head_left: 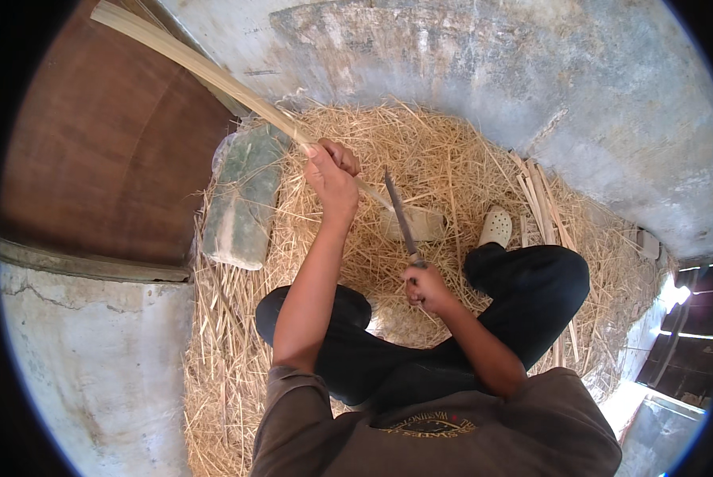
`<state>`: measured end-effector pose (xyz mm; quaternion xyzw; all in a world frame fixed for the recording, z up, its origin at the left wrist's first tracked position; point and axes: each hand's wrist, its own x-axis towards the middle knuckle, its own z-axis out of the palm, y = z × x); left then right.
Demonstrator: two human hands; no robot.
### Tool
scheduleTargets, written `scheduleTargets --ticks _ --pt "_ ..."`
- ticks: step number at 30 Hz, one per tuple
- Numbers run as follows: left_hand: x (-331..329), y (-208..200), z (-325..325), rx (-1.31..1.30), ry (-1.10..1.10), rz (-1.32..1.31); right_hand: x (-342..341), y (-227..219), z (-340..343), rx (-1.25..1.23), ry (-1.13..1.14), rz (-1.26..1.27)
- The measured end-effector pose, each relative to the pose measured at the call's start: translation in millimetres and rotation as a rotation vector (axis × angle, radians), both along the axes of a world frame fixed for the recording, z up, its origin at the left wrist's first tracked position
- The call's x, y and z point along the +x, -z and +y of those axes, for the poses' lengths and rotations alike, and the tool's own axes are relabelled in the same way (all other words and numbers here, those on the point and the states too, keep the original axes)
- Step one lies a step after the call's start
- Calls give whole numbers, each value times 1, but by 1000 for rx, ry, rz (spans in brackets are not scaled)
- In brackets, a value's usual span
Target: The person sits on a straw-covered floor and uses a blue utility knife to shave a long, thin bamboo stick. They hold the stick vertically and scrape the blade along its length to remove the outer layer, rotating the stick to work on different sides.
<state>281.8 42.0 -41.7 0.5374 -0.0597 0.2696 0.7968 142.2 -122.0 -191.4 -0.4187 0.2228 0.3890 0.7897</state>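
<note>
My left hand [332, 171] grips a long pale bamboo strip [205, 71] that runs from the upper left down to a small wooden block [420, 225] on the straw. My right hand [424, 286] is closed on the handle of a long knife [400, 215]. Its blade points up and away, its tip close beside the strip just right of my left hand. I sit on the straw in dark trousers, with a pale clog [497, 226] on my right foot.
Straw [237, 350] covers the ground. A greenish stone slab [241, 199] lies left of my left hand. Loose bamboo strips [543, 203] lie at the right. A brown wooden door [110, 135] and concrete walls [483, 71] enclose the spot.
</note>
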Motion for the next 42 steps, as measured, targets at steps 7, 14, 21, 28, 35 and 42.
scheduleTargets --ticks 7,14,21,28,35,42 --pt "-6 -5 -6 -4 12 10 -11 -22 26 -698 49 -897" --pt "-4 -3 -8 79 -7 5 -1 92 2 -866 -116 -586" --pt "4 0 5 20 0 -16 -12 64 7 -911 31 -674" --pt "-1 -1 4 -20 -34 23 -17 48 3 -1011 -57 -800" --pt "-1 4 -6 14 26 -12 1 120 13 -869 -37 -649" --pt "-1 1 -8 79 -24 -24 1 34 19 -1000 110 -916"
